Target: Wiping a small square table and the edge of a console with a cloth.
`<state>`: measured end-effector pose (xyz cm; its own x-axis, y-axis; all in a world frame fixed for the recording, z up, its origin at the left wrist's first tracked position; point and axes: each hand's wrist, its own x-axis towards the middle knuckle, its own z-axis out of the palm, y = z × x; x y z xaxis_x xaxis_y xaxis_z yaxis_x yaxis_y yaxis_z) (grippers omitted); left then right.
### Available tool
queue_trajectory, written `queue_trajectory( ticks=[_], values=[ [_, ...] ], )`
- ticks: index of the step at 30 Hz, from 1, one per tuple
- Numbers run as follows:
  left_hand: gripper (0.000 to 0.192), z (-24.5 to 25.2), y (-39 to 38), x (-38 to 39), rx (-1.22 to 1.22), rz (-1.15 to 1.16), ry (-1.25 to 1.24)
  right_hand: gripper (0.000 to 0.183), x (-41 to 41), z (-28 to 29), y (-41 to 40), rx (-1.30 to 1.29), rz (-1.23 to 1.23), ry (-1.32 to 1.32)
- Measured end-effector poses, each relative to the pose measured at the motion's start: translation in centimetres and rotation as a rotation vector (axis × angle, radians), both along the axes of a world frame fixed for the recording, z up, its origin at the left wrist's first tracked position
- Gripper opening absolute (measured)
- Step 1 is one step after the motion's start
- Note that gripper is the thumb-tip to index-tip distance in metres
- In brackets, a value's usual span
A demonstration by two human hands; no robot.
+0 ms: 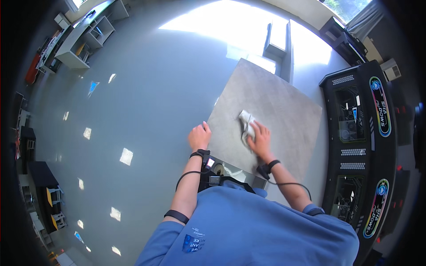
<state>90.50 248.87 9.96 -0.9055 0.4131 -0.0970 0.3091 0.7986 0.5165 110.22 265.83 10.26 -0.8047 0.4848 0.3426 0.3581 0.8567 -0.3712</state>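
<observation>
My right hand [260, 139] presses down on a crumpled white cloth [247, 120], its fingers spread over the cloth's right side. Under the cloth is the grey-brown top of a square table [283, 109]. Faint smears cross that surface. At the table's left edge is my left hand [199, 135], its fingers curled in and nothing visible in it. Whether it touches the edge I cannot tell. Each wrist wears a black strap with a cable.
Black computer-case-like cabinets [349, 113] stand close along the right side. Beyond the table's far corner is a grey bench-like piece [278, 46] in bright sunlight. White desks [80, 40] are at the far left, black tables [43, 174] at the left.
</observation>
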Motion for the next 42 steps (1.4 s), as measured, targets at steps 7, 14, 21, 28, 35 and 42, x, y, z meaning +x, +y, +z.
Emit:
queue_trajectory(
  ticks=[7,14,21,28,35,42],
  values=[
    [0.049,-0.9,-0.4,0.7,-0.057,0.025,0.019,0.055,-4.2,-1.0,6.8,0.069,-0.189,0.090],
    [0.047,-1.1,-0.7,1.4,-0.026,0.006,0.052,0.048,-8.1,-1.1,12.6,0.151,-0.255,-0.016],
    [0.047,-1.4,-0.6,1.2,0.011,0.003,0.053,0.045,-10.1,-0.8,13.6,0.241,-0.274,-0.075],
    [0.048,-1.9,-0.2,0.8,0.016,0.001,0.021,0.040,-11.5,1.2,12.9,0.137,-0.320,-0.239],
    [0.048,-2.1,0.4,0.8,0.022,0.004,0.034,0.036,-7.7,-0.2,6.7,0.118,-0.267,-0.027],
    [0.048,-2.3,-0.1,0.3,0.029,0.036,0.066,0.035,-1.8,0.0,-4.4,-0.019,-0.128,-0.015]
  ],
)
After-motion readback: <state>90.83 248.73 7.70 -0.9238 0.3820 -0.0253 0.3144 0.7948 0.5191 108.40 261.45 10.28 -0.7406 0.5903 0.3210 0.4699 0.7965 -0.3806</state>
